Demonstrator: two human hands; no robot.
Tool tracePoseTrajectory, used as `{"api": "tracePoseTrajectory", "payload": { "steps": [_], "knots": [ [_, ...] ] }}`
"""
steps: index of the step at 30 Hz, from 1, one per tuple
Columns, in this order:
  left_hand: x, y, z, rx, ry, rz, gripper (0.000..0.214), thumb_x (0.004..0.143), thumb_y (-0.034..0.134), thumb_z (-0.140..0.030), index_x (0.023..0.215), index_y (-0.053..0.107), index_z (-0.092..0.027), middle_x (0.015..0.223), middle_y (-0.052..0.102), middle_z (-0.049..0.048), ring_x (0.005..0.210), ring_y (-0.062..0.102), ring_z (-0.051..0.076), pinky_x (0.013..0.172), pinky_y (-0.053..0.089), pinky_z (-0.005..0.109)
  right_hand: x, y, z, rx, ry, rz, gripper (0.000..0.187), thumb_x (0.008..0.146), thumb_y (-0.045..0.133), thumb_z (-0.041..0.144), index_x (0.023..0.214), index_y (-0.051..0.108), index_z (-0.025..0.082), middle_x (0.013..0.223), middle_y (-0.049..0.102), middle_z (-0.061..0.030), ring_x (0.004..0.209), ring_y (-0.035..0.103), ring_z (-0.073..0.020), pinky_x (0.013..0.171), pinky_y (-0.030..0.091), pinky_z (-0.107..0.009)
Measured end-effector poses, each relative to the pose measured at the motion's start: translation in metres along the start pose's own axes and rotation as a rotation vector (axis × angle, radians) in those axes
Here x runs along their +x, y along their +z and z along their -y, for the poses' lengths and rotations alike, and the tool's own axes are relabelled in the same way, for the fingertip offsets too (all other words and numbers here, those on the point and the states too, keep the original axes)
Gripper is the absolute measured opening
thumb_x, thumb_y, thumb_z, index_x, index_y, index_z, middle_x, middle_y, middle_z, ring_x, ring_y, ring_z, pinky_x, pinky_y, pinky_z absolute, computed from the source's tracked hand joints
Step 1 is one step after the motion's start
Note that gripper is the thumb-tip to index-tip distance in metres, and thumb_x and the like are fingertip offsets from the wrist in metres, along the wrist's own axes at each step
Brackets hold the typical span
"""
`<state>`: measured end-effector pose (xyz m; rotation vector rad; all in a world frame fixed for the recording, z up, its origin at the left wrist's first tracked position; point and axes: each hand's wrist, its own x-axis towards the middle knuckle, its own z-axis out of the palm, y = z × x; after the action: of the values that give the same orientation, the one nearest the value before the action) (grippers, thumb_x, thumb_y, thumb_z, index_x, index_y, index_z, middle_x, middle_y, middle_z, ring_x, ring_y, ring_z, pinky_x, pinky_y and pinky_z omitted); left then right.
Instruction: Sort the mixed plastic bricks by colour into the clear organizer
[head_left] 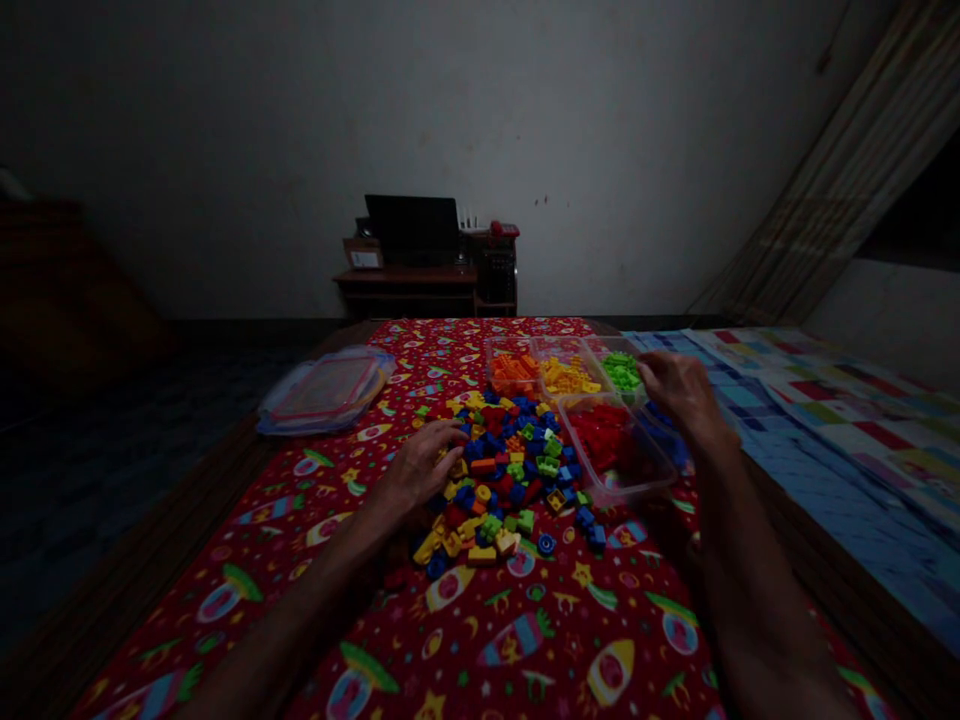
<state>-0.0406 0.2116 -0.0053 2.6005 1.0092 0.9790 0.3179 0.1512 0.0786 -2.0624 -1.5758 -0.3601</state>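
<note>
A loose pile of toy building bricks [517,465] in blue, yellow, red, green and orange lies on the red patterned cloth. At the pile's left edge is my left hand [426,462], its fingers bent and apart, with no brick visible in them. My right hand [679,390] hangs at the right side of the container of green bricks [621,370]. Its fingers are curled together, and whatever they may hold is hidden. Clear containers hold orange bricks [514,370], yellow bricks [570,376] and red bricks [606,435]. Blue bricks [670,435] show partly behind my right wrist.
Stacked clear lids [330,390] lie at the table's left side. A bed with a blue and patchwork cover [817,450] adjoins the right side. Against the far wall, a low desk [409,278] carries a dark monitor [415,230] and a red telephone [504,229].
</note>
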Motion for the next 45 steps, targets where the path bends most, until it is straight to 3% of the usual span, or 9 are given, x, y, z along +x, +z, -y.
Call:
{"api": "tracePoseTrajectory", "payload": {
  "steps": [5, 9, 13, 17, 22, 27, 35, 39, 45],
  "knots": [
    [-0.002, -0.013, 0.039, 0.113, -0.071, -0.005, 0.041, 0.088, 0.04, -0.047, 0.099, 0.066, -0.018, 0.119, 0.063, 0.0136, 0.113, 0.057, 0.027, 0.097, 0.046, 0.044, -0.02, 0.026, 0.058, 0.198, -0.387, 0.147, 0.021, 0.086, 0.048, 0.018, 0.095, 0.067, 0.016, 0.078, 0.067, -0.0081, 0.067, 0.058, -0.0172, 0.065, 0.043, -0.028],
    [-0.011, -0.011, 0.065, 0.111, -0.256, 0.063, 0.057, 0.089, 0.03, -0.056, 0.118, 0.059, -0.015, 0.128, 0.058, 0.0141, 0.123, 0.05, 0.027, 0.104, 0.038, 0.046, -0.045, 0.059, 0.082, 0.359, -0.618, 0.172, 0.028, 0.085, 0.05, 0.015, 0.111, 0.059, 0.015, 0.095, 0.066, -0.0114, 0.085, 0.06, -0.0204, 0.076, 0.047, -0.034],
    [-0.018, 0.004, 0.06, 0.007, -0.412, 0.16, 0.066, 0.091, 0.021, -0.058, 0.135, 0.045, -0.016, 0.139, 0.049, 0.0131, 0.129, 0.044, 0.025, 0.107, 0.036, 0.042, -0.057, 0.085, 0.096, 0.435, -0.725, 0.185, 0.053, 0.085, 0.052, 0.016, 0.136, 0.041, 0.017, 0.135, 0.045, -0.0196, 0.126, 0.042, -0.0279, 0.098, 0.04, -0.045],
    [-0.013, 0.014, 0.033, -0.089, -0.37, 0.23, 0.066, 0.092, 0.019, -0.057, 0.139, 0.041, -0.017, 0.144, 0.043, 0.011, 0.133, 0.039, 0.023, 0.109, 0.034, 0.04, -0.057, 0.103, 0.108, 0.401, -0.812, 0.31, 0.083, 0.074, 0.061, 0.008, 0.147, 0.023, 0.019, 0.152, 0.016, -0.0186, 0.14, 0.018, -0.0295, 0.107, 0.03, -0.046],
    [-0.008, 0.015, 0.006, -0.096, -0.227, 0.176, 0.056, 0.092, 0.028, -0.049, 0.131, 0.05, -0.015, 0.137, 0.051, 0.0113, 0.129, 0.044, 0.023, 0.11, 0.034, 0.041, -0.052, 0.117, 0.115, 0.392, -0.805, 0.31, 0.055, 0.08, 0.048, 0.003, 0.133, 0.045, 0.015, 0.132, 0.044, -0.0191, 0.121, 0.043, -0.0246, 0.098, 0.04, -0.04],
    [-0.005, 0.018, 0.005, -0.085, -0.143, 0.077, 0.041, 0.088, 0.041, -0.043, 0.105, 0.066, -0.015, 0.12, 0.063, 0.0149, 0.114, 0.057, 0.027, 0.099, 0.045, 0.045, -0.048, 0.1, 0.112, 0.436, -0.756, 0.299, 0.025, 0.085, 0.045, 0.007, 0.1, 0.063, 0.016, 0.098, 0.059, -0.0092, 0.089, 0.054, -0.0169, 0.075, 0.043, -0.027],
    [-0.006, 0.02, 0.006, -0.044, -0.087, -0.008, 0.024, 0.083, 0.055, -0.036, 0.095, 0.067, -0.019, 0.119, 0.063, 0.0141, 0.116, 0.055, 0.03, 0.098, 0.044, 0.05, -0.044, 0.075, 0.111, 0.506, -0.702, 0.32, 0.019, 0.084, 0.052, 0.013, 0.099, 0.064, 0.016, 0.082, 0.065, -0.0047, 0.072, 0.056, -0.0139, 0.067, 0.037, -0.023],
    [-0.005, 0.024, 0.004, -0.061, -0.059, -0.042, 0.027, 0.082, 0.058, -0.037, 0.102, 0.064, -0.02, 0.119, 0.062, 0.0122, 0.116, 0.054, 0.028, 0.099, 0.043, 0.049, -0.046, 0.073, 0.114, 0.487, -0.622, 0.304, 0.034, 0.085, 0.053, 0.02, 0.118, 0.058, 0.013, 0.079, 0.068, -0.0063, 0.07, 0.059, -0.0155, 0.067, 0.039, -0.025],
    [0.0, 0.028, -0.005, -0.053, -0.078, -0.082, 0.02, 0.078, 0.063, -0.033, 0.094, 0.066, -0.021, 0.121, 0.062, 0.0101, 0.121, 0.05, 0.029, 0.101, 0.041, 0.049, -0.049, 0.067, 0.126, 0.595, -0.56, 0.468, 0.029, 0.083, 0.055, 0.019, 0.109, 0.066, 0.014, 0.088, 0.071, -0.0067, 0.074, 0.062, -0.0147, 0.067, 0.044, -0.024]
  ]
}}
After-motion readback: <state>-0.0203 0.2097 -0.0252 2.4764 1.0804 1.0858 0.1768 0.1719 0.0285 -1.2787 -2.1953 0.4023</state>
